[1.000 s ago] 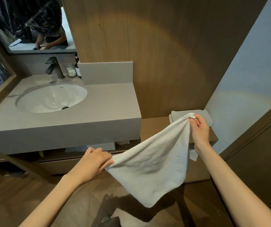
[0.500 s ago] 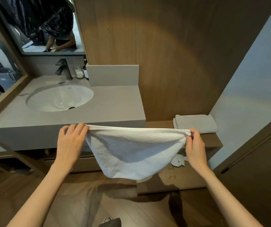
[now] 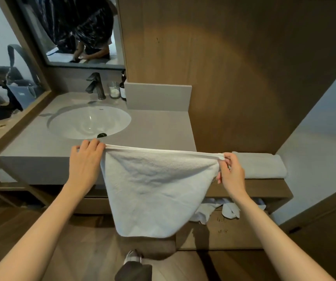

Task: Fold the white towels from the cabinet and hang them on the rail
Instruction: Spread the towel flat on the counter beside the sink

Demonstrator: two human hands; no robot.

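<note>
- A grey bag sits far left, past a wooden frame.
- A white sink is set in the grey counter. A dark tap, a small glass and a brown bottle stand at its far side.
- The left hand grips the left end of the white towel, with its fingers curled over the top edge.
- The white towel hangs in the air between both hands, in front of the counter's near edge. Its top edge is pulled straight, and the rest hangs down in a round shape.
- The right hand pinches the right end of the top edge.
- A folded towel lies on a wooden shelf, just past the right hand.
- Loose white cloths lie in the open space under that shelf.
</note>
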